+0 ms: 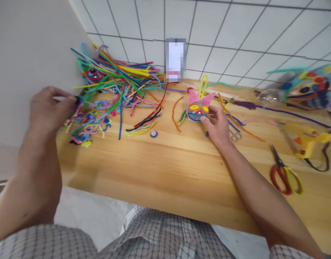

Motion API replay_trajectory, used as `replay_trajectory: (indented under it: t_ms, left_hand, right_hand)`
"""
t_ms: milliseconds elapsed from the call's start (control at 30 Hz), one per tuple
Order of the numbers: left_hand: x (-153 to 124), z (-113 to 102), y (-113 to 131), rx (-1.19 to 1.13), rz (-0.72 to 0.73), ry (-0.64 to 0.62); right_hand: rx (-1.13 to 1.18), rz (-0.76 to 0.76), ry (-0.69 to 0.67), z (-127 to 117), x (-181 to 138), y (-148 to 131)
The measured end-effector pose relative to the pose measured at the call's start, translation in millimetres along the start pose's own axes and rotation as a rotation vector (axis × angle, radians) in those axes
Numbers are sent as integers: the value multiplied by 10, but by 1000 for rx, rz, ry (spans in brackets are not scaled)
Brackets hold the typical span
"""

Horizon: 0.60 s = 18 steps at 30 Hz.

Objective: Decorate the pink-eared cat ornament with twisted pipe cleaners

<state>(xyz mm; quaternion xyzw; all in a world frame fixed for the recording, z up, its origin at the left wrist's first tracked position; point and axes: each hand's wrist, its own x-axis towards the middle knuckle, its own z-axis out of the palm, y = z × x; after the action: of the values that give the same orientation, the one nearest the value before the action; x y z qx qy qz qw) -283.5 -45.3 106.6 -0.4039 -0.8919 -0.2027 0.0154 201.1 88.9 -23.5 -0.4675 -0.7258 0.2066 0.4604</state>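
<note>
My left hand is raised at the left of the table, thumb and fingers pinched on a small dark-blue piece; blur hides its exact kind. Just beyond it lies a heap of small coiled pipe cleaner bits. My right hand grips the right edge of a round pipe cleaner face ornament. This has pink pointed ears, a yellow loop on top, orange-rimmed yellow eyes and a blue outline. A small pink-and-blue coiled disc lies by itself on the wood, left of the ornament.
Long loose pipe cleaners pile up against the wall. A phone leans on the tiles. At the right are red-and-yellow scissors, a yellow glue gun, small metal scissors and a colourful fish-like craft.
</note>
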Motion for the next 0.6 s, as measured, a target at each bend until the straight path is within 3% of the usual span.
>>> replay_trajectory:
  t_ms: [67,233,367,433,600]
  left_hand:
    - [-80,-29,170,-318,-116,-69]
    - [-328,35,555,-995,-116,-393]
    - [-718,360,926,-1163,-25,-627]
    - [-944,562,1142,-1129,73,-719]
    - [-1376,925,1579,-1087,318,-930]
  right_hand:
    - [-4,-10,0,-2,-2,13]
    - [-36,-97,96,-93,15,-94]
    - [-74,-280,197,-197,-28,-474]
    - [-14,-324,108,-187,-114,-720]
    - [188,-123,-290,17,-383,-1062]
